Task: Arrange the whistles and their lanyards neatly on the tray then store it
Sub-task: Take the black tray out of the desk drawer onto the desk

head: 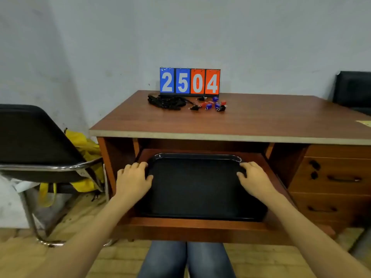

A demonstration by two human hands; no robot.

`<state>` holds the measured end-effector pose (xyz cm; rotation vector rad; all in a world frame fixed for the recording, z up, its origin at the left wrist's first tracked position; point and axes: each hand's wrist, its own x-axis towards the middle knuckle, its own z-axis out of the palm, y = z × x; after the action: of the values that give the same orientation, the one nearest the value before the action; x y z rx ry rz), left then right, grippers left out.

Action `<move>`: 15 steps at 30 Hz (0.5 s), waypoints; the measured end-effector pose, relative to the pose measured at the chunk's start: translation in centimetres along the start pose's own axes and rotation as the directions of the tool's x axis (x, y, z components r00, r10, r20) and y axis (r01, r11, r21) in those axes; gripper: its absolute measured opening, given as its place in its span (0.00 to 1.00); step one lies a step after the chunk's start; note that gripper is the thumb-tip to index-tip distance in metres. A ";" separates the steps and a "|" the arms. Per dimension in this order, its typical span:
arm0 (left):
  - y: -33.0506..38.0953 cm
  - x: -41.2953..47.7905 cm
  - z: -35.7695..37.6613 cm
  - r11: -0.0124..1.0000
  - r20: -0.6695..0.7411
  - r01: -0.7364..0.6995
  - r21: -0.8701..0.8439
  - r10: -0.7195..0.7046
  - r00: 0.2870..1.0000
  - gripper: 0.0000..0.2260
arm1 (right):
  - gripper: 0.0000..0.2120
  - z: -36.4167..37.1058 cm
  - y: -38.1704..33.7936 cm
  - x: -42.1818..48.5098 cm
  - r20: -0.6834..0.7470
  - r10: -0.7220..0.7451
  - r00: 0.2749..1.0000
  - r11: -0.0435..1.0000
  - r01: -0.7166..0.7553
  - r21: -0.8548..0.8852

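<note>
Head view: our left hand (133, 177) and right hand (255, 177) curl round the tray's (196, 193) side rims; whistles (212, 105) lie on the far counter (261, 121).

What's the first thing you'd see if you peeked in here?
The bright scoreboard reading 2504 stands at the back of the desk. In front of it lie red, blue and black whistles beside tangled black lanyards. Below, the left hand and right hand grip a black tray on the pull-out shelf.
</note>
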<state>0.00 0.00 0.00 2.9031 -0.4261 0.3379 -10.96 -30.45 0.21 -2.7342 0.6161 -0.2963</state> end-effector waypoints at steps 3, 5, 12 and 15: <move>-0.4 -0.4 0.4 0.997 -0.022 0.038 0.063 -0.037 0.999 0.18 | 0.21 0.6 0.4 -0.2 -0.039 0.069 0.997 0.997 -0.068 0.024; -0.8 -0.3 0.4 0.996 -0.015 0.052 0.070 -0.052 0.999 0.15 | 0.20 0.8 0.5 -0.5 -0.071 0.068 0.995 0.998 -0.068 0.006; -0.7 -0.9 0.4 0.997 -0.008 0.079 0.016 -0.079 0.997 0.15 | 0.17 0.7 1.0 -0.6 -0.185 0.135 0.973 0.973 -0.166 -0.161; -0.7 -0.8 0.5 0.996 -0.003 0.084 0.023 -0.084 0.996 0.15 | 0.15 0.4 1.5 -0.6 -0.115 0.185 0.976 0.968 -0.201 -0.151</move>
<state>-0.45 0.81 -0.79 2.9322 -0.3003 0.3343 -11.96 -31.37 -0.80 -2.7955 0.9669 -0.3509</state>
